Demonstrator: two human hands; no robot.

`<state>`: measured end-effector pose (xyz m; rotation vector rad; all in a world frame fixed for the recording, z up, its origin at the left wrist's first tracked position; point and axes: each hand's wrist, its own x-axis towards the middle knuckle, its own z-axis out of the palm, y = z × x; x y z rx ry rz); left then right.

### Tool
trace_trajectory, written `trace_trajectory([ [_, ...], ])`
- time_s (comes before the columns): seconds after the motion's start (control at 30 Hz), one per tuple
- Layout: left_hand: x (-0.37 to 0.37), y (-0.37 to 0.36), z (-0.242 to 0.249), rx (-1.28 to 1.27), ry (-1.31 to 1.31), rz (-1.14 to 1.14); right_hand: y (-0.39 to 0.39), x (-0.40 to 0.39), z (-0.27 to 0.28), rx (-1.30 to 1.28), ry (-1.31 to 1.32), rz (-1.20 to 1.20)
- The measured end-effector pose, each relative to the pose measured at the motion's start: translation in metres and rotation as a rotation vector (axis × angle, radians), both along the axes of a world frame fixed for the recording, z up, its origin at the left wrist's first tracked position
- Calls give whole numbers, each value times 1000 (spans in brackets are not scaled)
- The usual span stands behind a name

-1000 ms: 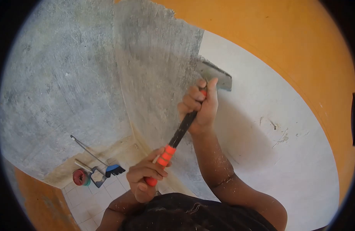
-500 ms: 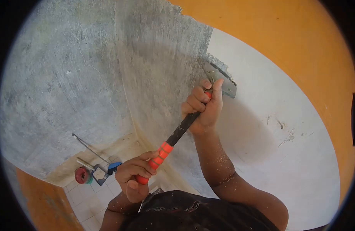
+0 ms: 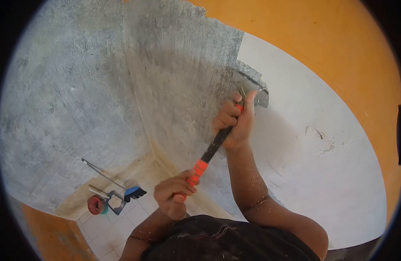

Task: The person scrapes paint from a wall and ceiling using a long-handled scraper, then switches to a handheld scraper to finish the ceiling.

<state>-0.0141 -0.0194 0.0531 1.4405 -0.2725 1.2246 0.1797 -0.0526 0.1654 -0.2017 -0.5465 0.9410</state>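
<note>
both hands grip the scraper, left hand wrapped around its orange end, right hand closed near the blade, which points up-right against the wall.

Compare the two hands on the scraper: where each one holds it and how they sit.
The right hand holds the scraper high up, just under the metal blade at the wall; the left hand holds the low end, on the orange-banded part. The right arm is stretched upward, while the left is bent close to the body. Both hands are closed around the same handle.
</note>
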Motion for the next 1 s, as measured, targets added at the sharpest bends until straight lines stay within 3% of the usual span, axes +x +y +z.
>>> trace_trajectory([
  [0.2, 12, 6, -1, 72, 22, 12, 2, 7, 9, -45, -116, -24],
  [0.77, 12, 11, -8, 10, -20, -92, 0, 4, -8, 41, -100, 3],
  [0.9, 16, 23, -1, 100, 32, -89, 10, 15, 9, 79, -150, 90],
  [1.0, 13, 38, 7, 89, -41, -88, 12, 7, 11, 75, -91, 28],
])
